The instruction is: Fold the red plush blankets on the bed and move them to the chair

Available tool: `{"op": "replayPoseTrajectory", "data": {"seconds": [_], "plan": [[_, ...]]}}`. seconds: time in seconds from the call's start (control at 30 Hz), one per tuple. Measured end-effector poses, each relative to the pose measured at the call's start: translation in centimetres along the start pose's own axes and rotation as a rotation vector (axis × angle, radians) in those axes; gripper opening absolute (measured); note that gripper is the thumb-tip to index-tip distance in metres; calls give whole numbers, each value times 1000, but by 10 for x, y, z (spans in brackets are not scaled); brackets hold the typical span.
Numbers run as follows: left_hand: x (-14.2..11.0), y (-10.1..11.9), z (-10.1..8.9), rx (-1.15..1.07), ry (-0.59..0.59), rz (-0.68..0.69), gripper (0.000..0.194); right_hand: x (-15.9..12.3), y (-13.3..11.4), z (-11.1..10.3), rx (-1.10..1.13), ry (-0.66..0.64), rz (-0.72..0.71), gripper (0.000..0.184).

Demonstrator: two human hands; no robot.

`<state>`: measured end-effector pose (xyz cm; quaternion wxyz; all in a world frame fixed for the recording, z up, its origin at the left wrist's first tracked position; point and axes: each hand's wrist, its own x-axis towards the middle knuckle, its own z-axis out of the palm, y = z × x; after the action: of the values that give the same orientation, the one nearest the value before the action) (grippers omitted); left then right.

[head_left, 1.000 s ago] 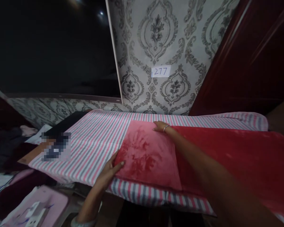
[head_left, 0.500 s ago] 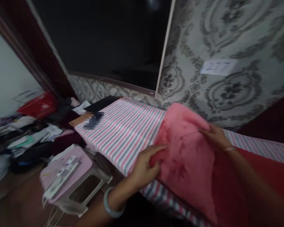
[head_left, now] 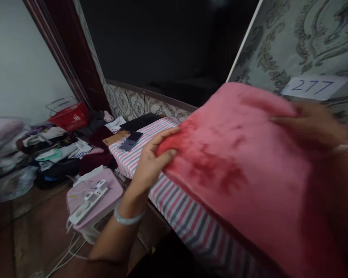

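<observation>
A pink-red cloth (head_left: 249,173) with darker red blotches is held up between my two hands. My left hand (head_left: 150,162) pinches its left edge, thumb on the near side and fingers over the top. My right hand (head_left: 316,121), blurred by motion, grips the upper right part of the cloth. Below the cloth lies a striped pink, grey and white cover (head_left: 188,210) on a long surface. The cloth's right end fades into shadow beneath my right arm, and what kind of article it is cannot be made out.
A phone (head_left: 132,141) lies at the cover's far end, near a flat black item (head_left: 140,122). A pink stool (head_left: 113,183) with a power strip (head_left: 89,202) stands left. Piled clothes (head_left: 60,166) and a red basket (head_left: 69,117) are behind it. A large dark screen (head_left: 168,50) is ahead.
Both hands have raised the cloth off the striped cover, closer to the camera, and it is spread wider. My left hand has moved left and up in view; the view has turned left.
</observation>
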<state>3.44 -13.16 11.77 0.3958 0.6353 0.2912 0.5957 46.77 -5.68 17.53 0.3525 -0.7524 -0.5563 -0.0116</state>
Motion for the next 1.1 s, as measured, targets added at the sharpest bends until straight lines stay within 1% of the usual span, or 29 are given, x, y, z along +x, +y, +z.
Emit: {"op": "replayPoseTrajectory", "data": {"seconds": [0.03,0.1,0.13,0.17,0.2,0.23,0.27,0.3,0.33,0.4,0.47,0.53,0.6,0.67,0.73,0.8,0.9,0.97,1.0,1.03,1.1], "plan": [[7,-19,-16,61,-10,-57,52,-6,-16,20,-16,-46,-14,63],[14,-60,-47,262,16,-184,54,-27,-40,73,-55,-143,-25,51],[14,-79,-60,411,33,-253,55,-39,-46,102,-79,-177,-15,51],[12,-96,-70,573,67,-314,55,-50,-48,129,-102,-218,-3,58],[9,-109,-77,714,80,-331,55,-61,-47,153,-190,-305,13,66],[6,-118,-81,816,77,-286,55,-71,-43,173,-267,-385,13,67],[2,-124,-80,894,63,-216,55,-78,-38,188,-320,-422,-14,63],[-2,-126,-75,945,28,-129,55,-84,-31,197,-365,-457,-31,59],[-6,-125,-66,976,-20,-36,54,-89,-24,202,-391,-473,-44,56],[-14,-120,-37,1018,-156,111,54,-94,-10,203,-410,-456,-57,58],[-24,-117,-2,1056,-316,197,57,-98,0,201,-409,-418,-89,63],[-38,-124,30,1083,-470,231,63,-103,7,201,-398,-398,-140,66],[-52,-136,50,1101,-585,227,65,-109,11,204,-376,-403,-154,64],[-60,-149,57,1121,-644,210,63,-112,12,207,-341,-400,-128,63],[-62,-157,56,1145,-662,198,61,-111,8,208,-274,-398,-105,63],[-57,-160,52,1163,-669,199,60,-106,3,205,-171,-406,-100,63],[-47,-161,51,1187,-676,219,58,-100,1,190,-135,-385,-88,55],[-41,-161,52,1198,-677,238,57,-105,10,171,-114,-337,-91,52],[-40,-161,53,1201,-681,245,57,-112,19,158,-102,-291,-87,53],[-38,-161,54,1203,-685,250,57,-123,31,141,-94,-234,-75,53],[-36,-161,54,1203,-696,251,59,-153,68,99,-95,-107,-18,52]]}}
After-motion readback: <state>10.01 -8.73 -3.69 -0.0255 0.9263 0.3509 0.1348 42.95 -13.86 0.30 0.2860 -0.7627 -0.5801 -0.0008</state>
